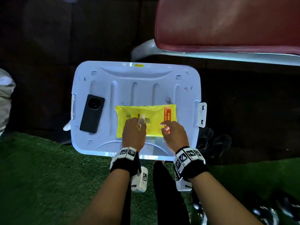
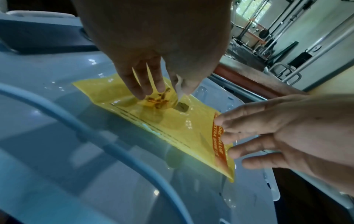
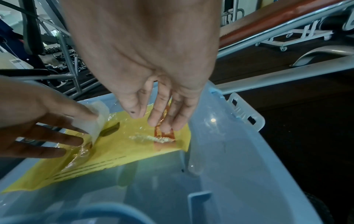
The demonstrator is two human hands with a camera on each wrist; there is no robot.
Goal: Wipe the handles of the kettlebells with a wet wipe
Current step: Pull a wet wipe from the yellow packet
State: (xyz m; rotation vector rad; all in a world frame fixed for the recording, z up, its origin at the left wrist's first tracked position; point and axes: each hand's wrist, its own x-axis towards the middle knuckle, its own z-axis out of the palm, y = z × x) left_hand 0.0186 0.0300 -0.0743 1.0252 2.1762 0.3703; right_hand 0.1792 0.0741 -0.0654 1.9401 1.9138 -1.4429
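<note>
1. A flat yellow plastic packet of wet wipes [image 1: 146, 120] is laid on the pale blue plastic lid of a storage box [image 1: 134, 82], which is set on green artificial turf [image 1: 40, 176], apparently to serve as a working surface close in front of the person.
2. A white wet wipe [image 3: 96, 119] is pinched between thumb and forefinger of the left hand [image 1: 134, 132] and is seen standing up out of the dark slot in the packet's middle; the other fingers are extended toward the film.
3. The right hand [image 1: 174, 135] is kept uncurled, its straight fingertips [image 3: 153, 119] pressed on the packet's orange-striped end, most likely so that the light packet is held down while the wipe is drawn.
4. A black smartphone [image 1: 92, 113] is laid face down on the lid's left part, well apart from the packet.
5. A red padded gym bench [image 1: 227, 23] on a white frame is seen beyond the box.
6. The kettlebells cannot be identified with certainty; only dark shiny shapes are made out at the lower right of the head view, so no handle is judged wiped yet.
</note>
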